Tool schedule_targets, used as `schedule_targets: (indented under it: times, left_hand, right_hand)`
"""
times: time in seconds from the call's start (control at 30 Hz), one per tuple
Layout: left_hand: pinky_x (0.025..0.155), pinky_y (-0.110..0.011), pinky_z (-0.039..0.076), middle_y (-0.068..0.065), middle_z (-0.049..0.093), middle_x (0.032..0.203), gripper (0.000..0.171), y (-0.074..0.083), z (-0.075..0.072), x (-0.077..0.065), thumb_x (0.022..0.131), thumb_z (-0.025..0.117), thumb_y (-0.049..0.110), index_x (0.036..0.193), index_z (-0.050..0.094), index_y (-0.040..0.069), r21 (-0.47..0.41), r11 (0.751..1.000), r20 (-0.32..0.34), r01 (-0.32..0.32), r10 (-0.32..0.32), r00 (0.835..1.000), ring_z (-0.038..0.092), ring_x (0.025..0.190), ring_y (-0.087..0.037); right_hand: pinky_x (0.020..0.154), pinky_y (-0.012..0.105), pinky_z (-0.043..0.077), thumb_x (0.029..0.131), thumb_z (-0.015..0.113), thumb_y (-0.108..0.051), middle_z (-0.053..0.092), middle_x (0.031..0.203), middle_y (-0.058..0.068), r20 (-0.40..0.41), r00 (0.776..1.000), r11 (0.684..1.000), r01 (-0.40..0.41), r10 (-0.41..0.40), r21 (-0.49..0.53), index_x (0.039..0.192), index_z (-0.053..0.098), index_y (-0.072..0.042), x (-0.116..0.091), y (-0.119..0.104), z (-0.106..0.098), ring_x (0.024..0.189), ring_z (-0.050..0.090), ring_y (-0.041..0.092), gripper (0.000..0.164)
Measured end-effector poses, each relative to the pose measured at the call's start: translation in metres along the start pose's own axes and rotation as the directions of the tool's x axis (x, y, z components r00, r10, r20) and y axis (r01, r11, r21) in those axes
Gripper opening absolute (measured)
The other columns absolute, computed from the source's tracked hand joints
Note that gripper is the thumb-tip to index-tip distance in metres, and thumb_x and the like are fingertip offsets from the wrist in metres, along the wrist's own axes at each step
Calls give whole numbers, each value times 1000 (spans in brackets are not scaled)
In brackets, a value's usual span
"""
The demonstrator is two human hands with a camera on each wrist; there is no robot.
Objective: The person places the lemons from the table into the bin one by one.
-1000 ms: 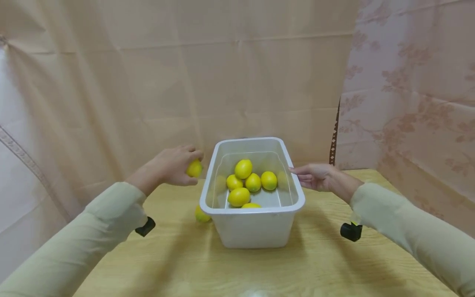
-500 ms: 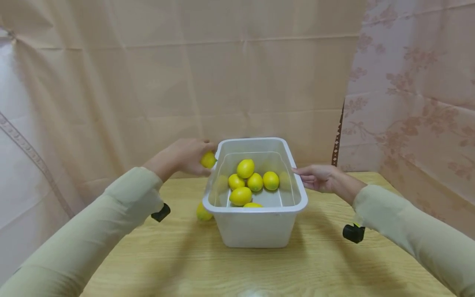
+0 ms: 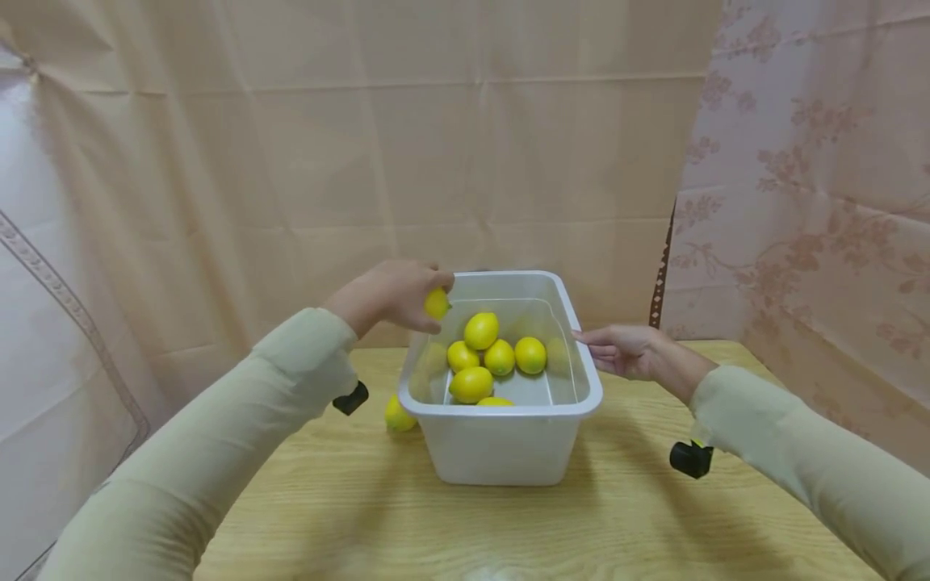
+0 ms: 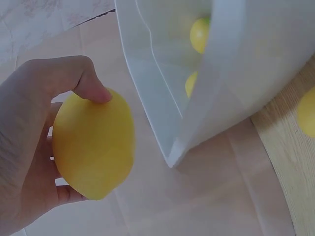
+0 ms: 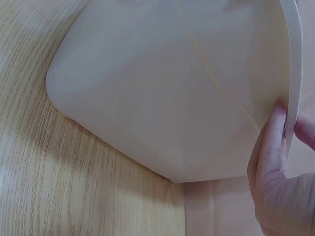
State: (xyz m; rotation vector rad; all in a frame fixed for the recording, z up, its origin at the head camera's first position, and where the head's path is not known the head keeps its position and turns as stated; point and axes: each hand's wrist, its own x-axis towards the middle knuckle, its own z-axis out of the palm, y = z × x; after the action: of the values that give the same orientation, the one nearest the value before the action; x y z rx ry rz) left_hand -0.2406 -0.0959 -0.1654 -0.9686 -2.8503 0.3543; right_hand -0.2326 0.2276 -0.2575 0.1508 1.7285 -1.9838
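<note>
My left hand (image 3: 395, 294) grips a lemon (image 4: 93, 145) between thumb and fingers, over the left rim of a white plastic tub (image 3: 501, 448). Seen from the left wrist, that lemon is held beside the tub's rim (image 4: 147, 115). With my right hand (image 3: 628, 349) I pinch the tub's right rim; the right wrist view shows fingers (image 5: 270, 142) against the outer wall and the thumb over the edge. Several lemons lie inside the tub, among them one lemon (image 3: 530, 355) near the right wall.
Another lemon (image 3: 399, 415) sits on the wooden table (image 3: 327, 500), close to the tub's left side. A beige cloth (image 3: 407, 145) hangs behind the table, and a flowered cloth (image 3: 821, 202) hangs at the right.
My left hand has carried its lemon rightward and slightly up, from beside the tub to over its left rim. The right hand keeps its hold on the tub.
</note>
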Motion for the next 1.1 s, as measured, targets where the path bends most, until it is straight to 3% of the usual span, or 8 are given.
schedule_targets:
  times: [0.17, 0.63, 0.87, 1.1]
  left_hand:
    - [84, -40, 52, -7, 58, 119, 54, 8, -2, 14, 79, 68, 40, 126, 54, 17, -14, 1000, 42, 7, -6, 999, 56, 99, -24]
    - [86, -37, 49, -3, 61, 119, 51, 37, -2, 51, 77, 69, 27, 124, 55, 16, -95, 995, 123, -38, 49, 991, 54, 100, -21]
    - [86, -35, 48, -3, 57, 116, 50, 47, -2, 59, 77, 71, 25, 123, 54, 17, -116, 992, 148, -56, 73, 986, 52, 101, -20]
    - [87, -35, 49, -1, 59, 118, 50, 48, -1, 60, 78, 70, 26, 125, 52, 18, -111, 993, 175, -33, 52, 983, 52, 101, -19]
  right_hand:
    - [75, 19, 58, 91, 64, -12, 72, 78, 0, -10, 1000, 1000, -3, 3, 7, 79, 68, -12, 0, 0, -3, 74, 70, 7, 13]
    - [76, 20, 59, 90, 66, -12, 72, 80, 1, -38, 999, 999, -4, 5, 36, 86, 64, -11, -5, 1, -7, 75, 70, 9, 5]
    - [76, 19, 58, 90, 66, -13, 72, 79, 0, -62, 998, 1000, -2, 3, 16, 97, 57, -9, -6, 3, -4, 75, 70, 8, 12]
    - [75, 18, 58, 87, 70, -13, 71, 79, -1, -53, 999, 1000, 10, -9, 14, 85, 65, -12, -5, 2, 3, 75, 69, 7, 5]
